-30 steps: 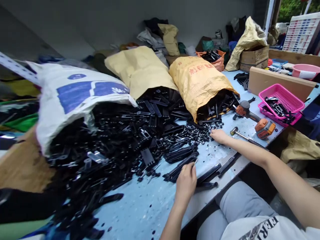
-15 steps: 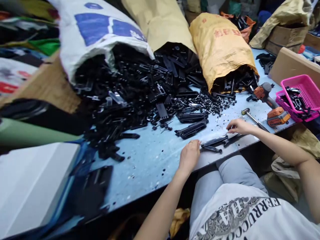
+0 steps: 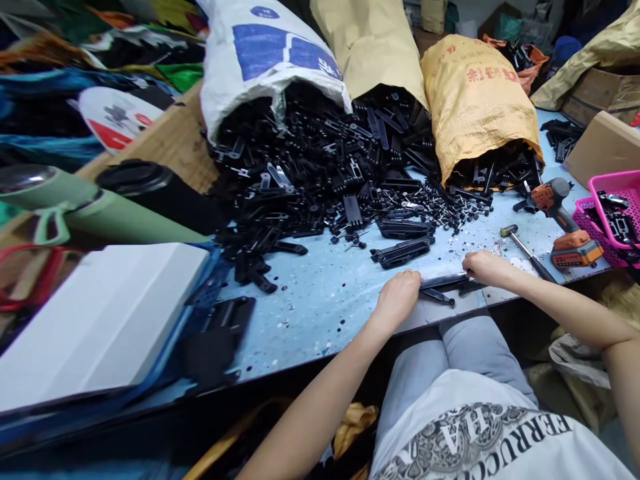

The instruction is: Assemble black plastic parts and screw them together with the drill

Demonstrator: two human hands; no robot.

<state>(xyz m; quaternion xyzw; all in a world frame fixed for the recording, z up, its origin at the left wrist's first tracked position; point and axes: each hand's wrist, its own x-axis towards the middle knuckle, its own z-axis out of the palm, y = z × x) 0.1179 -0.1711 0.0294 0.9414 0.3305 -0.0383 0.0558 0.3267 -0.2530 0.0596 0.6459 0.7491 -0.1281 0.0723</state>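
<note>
My left hand [image 3: 399, 297] rests at the near edge of the light blue table [image 3: 320, 293], fingers curled over the left end of a long black plastic strip [image 3: 443, 281]. My right hand [image 3: 484, 267] presses its fingers on the right end of the same strip. A second short black piece [image 3: 439, 296] lies just below it. Two stacks of black strips [image 3: 403, 252] lie a little beyond my hands. Behind them spreads a big heap of black plastic parts [image 3: 310, 167].
Three sacks spill the parts: white and blue [image 3: 260, 60], tan [image 3: 370, 47], yellow [image 3: 475, 93]. An orange cordless drill [image 3: 563, 217] and a hammer [image 3: 525, 247] lie right of my hands, a pink basket [image 3: 610, 207] beyond. A white box [image 3: 100, 320] sits left.
The view swung down and left. My right hand came back from the small parts near the yellow sack to the strip; my left hand shifted to its other end.
</note>
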